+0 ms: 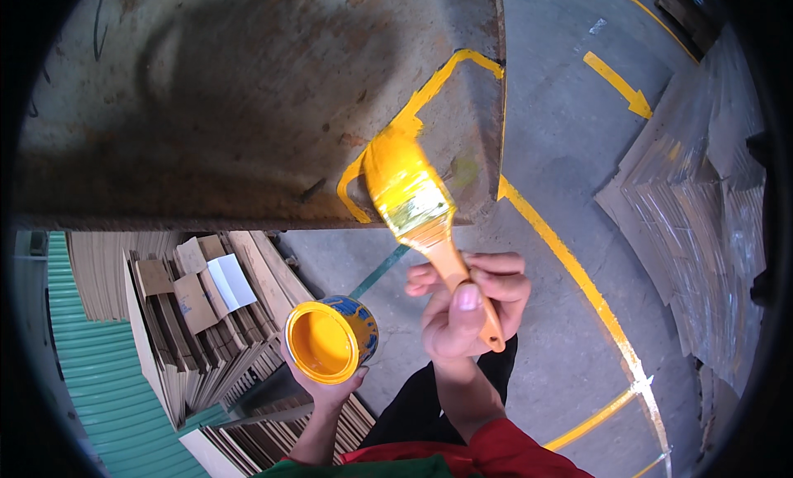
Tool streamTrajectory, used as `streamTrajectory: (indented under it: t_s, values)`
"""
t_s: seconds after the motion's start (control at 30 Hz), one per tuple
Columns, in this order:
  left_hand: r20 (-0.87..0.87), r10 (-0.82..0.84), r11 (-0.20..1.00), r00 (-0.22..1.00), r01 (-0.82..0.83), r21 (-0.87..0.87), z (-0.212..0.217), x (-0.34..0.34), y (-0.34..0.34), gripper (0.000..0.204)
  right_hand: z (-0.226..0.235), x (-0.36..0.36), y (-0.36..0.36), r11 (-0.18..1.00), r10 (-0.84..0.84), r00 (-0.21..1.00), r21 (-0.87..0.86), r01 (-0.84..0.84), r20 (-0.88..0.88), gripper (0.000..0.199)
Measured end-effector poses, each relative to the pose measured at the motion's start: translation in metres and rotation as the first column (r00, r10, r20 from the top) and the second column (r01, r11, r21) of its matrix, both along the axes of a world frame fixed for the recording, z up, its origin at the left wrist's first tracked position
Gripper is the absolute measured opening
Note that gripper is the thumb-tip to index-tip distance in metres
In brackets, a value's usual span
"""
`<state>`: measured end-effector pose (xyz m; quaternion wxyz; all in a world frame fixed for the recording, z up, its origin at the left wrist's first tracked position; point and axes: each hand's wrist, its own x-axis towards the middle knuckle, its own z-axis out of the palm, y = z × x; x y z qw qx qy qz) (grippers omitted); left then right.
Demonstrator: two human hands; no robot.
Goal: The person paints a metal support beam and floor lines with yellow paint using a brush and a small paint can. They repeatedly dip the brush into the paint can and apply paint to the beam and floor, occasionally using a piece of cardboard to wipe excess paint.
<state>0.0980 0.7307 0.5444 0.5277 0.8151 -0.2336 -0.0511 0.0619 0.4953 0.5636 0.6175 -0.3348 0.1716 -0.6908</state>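
Observation:
Pinched by its wooden handle, a wide paintbrush (413,204) is in my right hand (471,307). Its bristles are loaded with yellow paint and lie against a rusty metal panel (248,90). A wet yellow stripe (432,86) bends across that panel near its right corner, and the bristles cover part of it. Lower and to the left, my left hand (326,387) is wrapped round a paint can (323,342), which is open and tilted toward me. Yellow paint shows inside the can and on its rim; its blue side is smeared.
Stacks of flattened cardboard (206,300) stand at the lower left beside a green corrugated wall (91,354). Plastic-wrapped cardboard (694,197) stands at the right. The grey floor (545,255) bears a yellow line (570,267) and a yellow arrow (618,83). The panel's lower edge runs above the can.

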Motion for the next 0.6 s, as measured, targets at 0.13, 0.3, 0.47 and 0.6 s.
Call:
streamTrajectory:
  t_s: [0.13,0.3,0.47,0.6]
  values:
    - [-0.011,0.023,1.0,1.0,-0.023,-0.007,0.0,0.0,-0.003,0.126,0.0,-0.005,0.005,0.999,0.048,0.999,-0.005,-0.048,-0.004,0.026]
    - [-0.036,0.026,0.999,0.999,-0.027,-0.028,-0.001,-0.001,-0.003,0.125,-0.005,-0.007,-0.013,0.997,-0.065,0.992,0.047,0.06,0.104,0.025]
    - [-0.043,-0.008,0.999,0.999,0.007,-0.032,-0.001,0.001,0.0,0.126,-0.007,0.004,-0.032,0.987,-0.16,0.979,0.016,0.159,0.125,0.025]
    - [-0.036,0.013,1.0,0.999,-0.014,-0.021,-0.002,0.0,0.002,0.126,-0.007,0.012,-0.042,0.977,-0.209,0.971,-0.007,0.211,0.113,0.025]
